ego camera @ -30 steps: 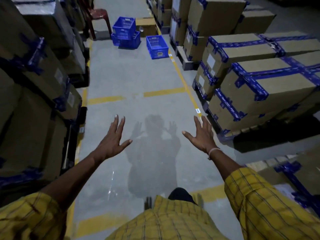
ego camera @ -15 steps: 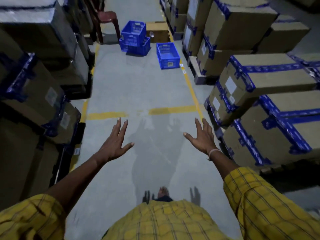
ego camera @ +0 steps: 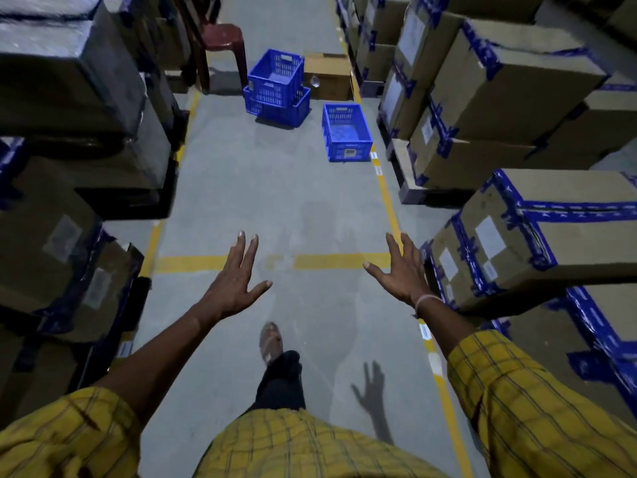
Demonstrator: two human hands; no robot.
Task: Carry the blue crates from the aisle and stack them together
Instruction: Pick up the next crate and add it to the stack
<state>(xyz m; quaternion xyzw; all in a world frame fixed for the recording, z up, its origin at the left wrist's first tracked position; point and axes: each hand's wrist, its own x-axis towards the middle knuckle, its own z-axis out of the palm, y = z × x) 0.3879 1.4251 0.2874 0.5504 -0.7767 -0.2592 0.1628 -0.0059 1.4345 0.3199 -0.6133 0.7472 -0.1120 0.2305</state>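
Right now I am walking down the warehouse aisle with both arms stretched out ahead of me and nothing in either hand: my left hand [ego camera: 231,288] is spreading its fingers wide and straight above the grey floor [ego camera: 275,201], and my right hand [ego camera: 401,274] is doing the same, thumb out, fingers apart, holding nothing. I judge I am keeping them open and forward like this because the next thing they need to do is take a crate by its two sides. The blue crates are lying well ahead of me: a stack of two crates [ego camera: 275,86] is sitting near the red plastic chair [ego camera: 220,36] and just beside an open cardboard box [ego camera: 327,75], the upper crate sitting crooked on the lower one, while a single crate [ego camera: 346,132] is standing alone on the floor, nearer to me and close against the yellow line [ego camera: 387,201] along the right-hand pallets of taped cartons [ego camera: 551,232]. That lone crate looks like the one left to carry over and stack. Compared with half a second ago, the crates are sitting larger and lower in my view, the yellow cross line [ego camera: 341,261] that was ahead of my fingertips is now level with my hands, and one sandalled foot [ego camera: 270,341] is swinging forward under me, so I am closing the gap steadily.
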